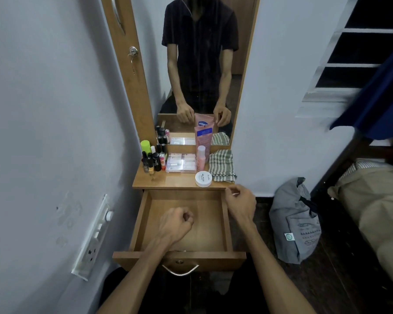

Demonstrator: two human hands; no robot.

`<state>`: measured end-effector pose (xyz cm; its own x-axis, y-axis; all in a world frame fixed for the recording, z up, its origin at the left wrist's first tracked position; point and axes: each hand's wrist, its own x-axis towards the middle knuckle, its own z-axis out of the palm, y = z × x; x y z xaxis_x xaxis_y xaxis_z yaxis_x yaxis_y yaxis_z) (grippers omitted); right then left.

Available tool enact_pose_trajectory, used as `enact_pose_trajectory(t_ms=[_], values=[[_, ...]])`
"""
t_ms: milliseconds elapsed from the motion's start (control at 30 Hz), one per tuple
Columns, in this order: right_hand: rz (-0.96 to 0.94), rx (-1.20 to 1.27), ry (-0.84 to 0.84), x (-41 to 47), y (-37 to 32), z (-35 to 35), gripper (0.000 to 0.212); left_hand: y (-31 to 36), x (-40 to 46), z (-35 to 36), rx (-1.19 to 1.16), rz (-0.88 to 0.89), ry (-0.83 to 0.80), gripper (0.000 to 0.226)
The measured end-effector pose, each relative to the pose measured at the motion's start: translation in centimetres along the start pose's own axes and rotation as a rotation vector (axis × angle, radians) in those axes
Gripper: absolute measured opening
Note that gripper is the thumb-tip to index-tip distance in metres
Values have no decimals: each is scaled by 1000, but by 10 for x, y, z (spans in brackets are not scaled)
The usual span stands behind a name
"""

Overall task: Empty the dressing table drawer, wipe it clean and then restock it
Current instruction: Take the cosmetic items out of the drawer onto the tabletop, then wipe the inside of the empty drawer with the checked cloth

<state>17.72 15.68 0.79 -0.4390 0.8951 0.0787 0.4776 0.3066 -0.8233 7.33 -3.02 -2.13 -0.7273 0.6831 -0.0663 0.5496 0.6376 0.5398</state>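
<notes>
The wooden drawer is pulled out and holds nothing inside. My left hand hovers over its middle with fingers curled into a loose fist, holding nothing. My right hand is at the drawer's far right corner, just below the tabletop edge, fingers bent with nothing seen in them. On the tabletop stand a striped cloth, a white round jar, a pink bottle, a pink tube, a clear box and several small cosmetic bottles.
A mirror rises behind the tabletop and reflects a person in a dark shirt. A switchboard is on the left wall. A grey bag sits on the dark floor at the right, beside a bed.
</notes>
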Motion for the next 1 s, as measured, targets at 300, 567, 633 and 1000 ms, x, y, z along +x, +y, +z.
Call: enact_pose_trajectory(t_ms=[300, 567, 633, 1000], values=[[180, 35, 0, 75, -6, 19, 56, 74, 72, -1, 11, 223, 69, 15], [241, 45, -56, 102, -9, 34, 15, 102, 111, 1, 44, 283, 129, 18], [242, 92, -28, 108, -10, 31, 17, 102, 115, 2, 35, 275, 119, 22], [206, 811, -72, 103, -16, -19, 5, 123, 107, -1, -697, -70, 175, 21]])
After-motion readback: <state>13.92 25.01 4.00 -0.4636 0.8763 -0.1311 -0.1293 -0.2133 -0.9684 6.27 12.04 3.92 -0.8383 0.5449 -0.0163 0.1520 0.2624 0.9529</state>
